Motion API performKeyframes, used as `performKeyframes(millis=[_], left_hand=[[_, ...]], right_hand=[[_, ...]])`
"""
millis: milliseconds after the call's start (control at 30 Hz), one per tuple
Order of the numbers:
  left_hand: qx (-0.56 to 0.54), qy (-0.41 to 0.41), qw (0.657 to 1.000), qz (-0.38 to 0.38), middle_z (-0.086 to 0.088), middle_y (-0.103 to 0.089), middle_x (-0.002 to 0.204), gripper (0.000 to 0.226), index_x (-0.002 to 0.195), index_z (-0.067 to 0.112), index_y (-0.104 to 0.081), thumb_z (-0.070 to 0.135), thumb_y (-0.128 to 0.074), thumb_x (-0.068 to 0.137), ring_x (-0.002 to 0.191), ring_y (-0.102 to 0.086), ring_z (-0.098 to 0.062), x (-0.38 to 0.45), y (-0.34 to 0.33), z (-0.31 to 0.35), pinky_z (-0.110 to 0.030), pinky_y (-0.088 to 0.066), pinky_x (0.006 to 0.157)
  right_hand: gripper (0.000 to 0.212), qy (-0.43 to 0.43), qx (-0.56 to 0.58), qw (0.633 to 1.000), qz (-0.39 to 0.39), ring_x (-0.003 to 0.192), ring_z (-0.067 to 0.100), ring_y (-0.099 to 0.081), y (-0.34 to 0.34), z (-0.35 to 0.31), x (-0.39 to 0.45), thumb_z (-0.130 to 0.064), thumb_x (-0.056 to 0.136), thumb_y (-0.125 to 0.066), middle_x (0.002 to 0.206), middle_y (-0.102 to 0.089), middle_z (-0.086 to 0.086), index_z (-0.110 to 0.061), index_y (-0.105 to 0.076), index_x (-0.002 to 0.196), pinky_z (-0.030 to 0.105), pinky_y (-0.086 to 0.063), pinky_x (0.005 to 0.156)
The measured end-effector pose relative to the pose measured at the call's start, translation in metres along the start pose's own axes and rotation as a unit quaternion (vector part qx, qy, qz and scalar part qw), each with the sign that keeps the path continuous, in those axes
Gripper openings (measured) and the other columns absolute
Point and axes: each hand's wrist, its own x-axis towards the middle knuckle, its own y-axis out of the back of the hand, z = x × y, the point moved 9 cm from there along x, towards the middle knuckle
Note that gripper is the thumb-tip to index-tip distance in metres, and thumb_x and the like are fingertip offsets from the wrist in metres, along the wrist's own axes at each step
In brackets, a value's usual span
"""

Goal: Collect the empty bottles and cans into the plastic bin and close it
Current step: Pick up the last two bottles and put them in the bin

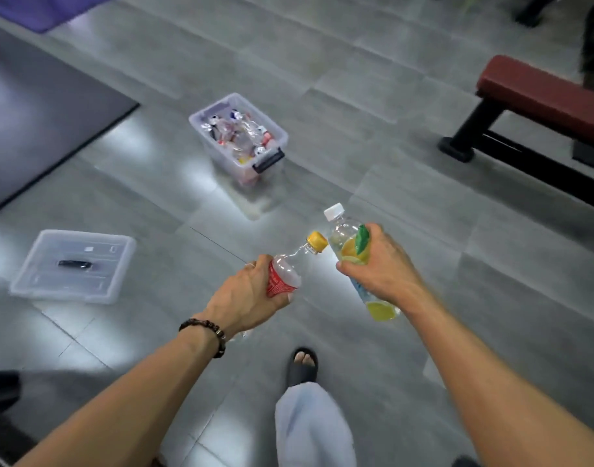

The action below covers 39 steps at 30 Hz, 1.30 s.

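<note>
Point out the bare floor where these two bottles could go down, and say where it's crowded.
Bare tile lies between the plastic bin and the lid, and between the bin and the bench. The bin itself is crowded, filled nearly to its rim with bottles.

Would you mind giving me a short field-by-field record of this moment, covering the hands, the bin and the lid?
left hand: grips red-label bottle, yellow cap
right hand: grips lemon-label bottle, white cap
plastic bin: open on the floor ahead, holding many bottles
lid: off, lying flat on the floor to the left, apart from the bin
bench: red-padded, right of the bin
remaining: drop in both bottles, fit lid
</note>
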Motion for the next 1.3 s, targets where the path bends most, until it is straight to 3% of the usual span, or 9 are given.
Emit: performKeyframes(millis=[233, 533, 733, 1033, 1300], left_hand=[[-0.041, 0.095, 0.995, 0.009, -0.003, -0.058, 0.105, 0.052, 0.117, 0.019, -0.043, 0.053, -0.061, 0.082, 0.095, -0.055, -0.025, 0.146, 0.071, -0.057, -0.036, -0.044, 0.076], [-0.058, 0.124, 0.991, 0.006, -0.006, -0.061, 0.107, 0.053, 0.114, 0.02, -0.043, 0.057, -0.06, 0.08, 0.093, -0.058, -0.027, 0.342, 0.164, -0.14, -0.035, -0.043, 0.072], [-0.087, 0.15, 0.985, -0.013, -0.004, -0.059, 0.101, 0.05, 0.109, 0.021, -0.04, 0.057, -0.06, 0.08, 0.086, -0.057, -0.024, 0.474, 0.205, -0.212, -0.034, -0.043, 0.067], [-0.219, 0.256, 0.941, -0.008, -0.003, -0.063, 0.102, 0.055, 0.114, 0.017, -0.041, 0.058, -0.059, 0.083, 0.087, -0.062, -0.021, 0.659, 0.163, -0.291, -0.039, -0.054, 0.079], [-0.249, 0.355, 0.9, 0.044, -0.002, -0.063, 0.084, 0.054, 0.107, 0.017, -0.04, 0.061, -0.059, 0.082, 0.07, -0.063, -0.019, 0.783, 0.082, -0.384, -0.034, -0.053, 0.056]], right_hand=[[0.067, 0.021, -0.018, 0.997, -0.069, 0.1, 0.025, -0.056, -0.022, -0.073, 0.189, -0.046, 0.068, -0.068, 0.115, -0.056, 0.0, -0.029, -0.041, 0.126, 0.038, -0.048, 0.084], [0.072, 0.04, -0.037, 0.996, -0.066, 0.102, 0.025, -0.055, -0.048, -0.174, 0.407, -0.045, 0.067, -0.069, 0.119, -0.056, 0.003, -0.024, -0.041, 0.13, 0.035, -0.048, 0.082], [0.064, 0.003, -0.012, 0.997, -0.073, 0.098, 0.023, -0.054, -0.094, -0.211, 0.541, -0.042, 0.07, -0.072, 0.116, -0.056, 0.002, -0.023, -0.044, 0.123, 0.031, -0.043, 0.076], [0.07, -0.005, -0.031, 0.993, -0.113, 0.096, 0.015, -0.046, -0.177, -0.198, 0.73, -0.047, 0.07, -0.075, 0.116, -0.045, 0.0, -0.023, -0.043, 0.127, 0.03, -0.04, 0.081], [0.062, 0.008, -0.055, 0.987, -0.149, 0.097, 0.017, -0.048, -0.298, -0.145, 0.893, -0.044, 0.072, -0.073, 0.117, -0.052, 0.004, -0.016, -0.049, 0.121, 0.03, -0.039, 0.08]])
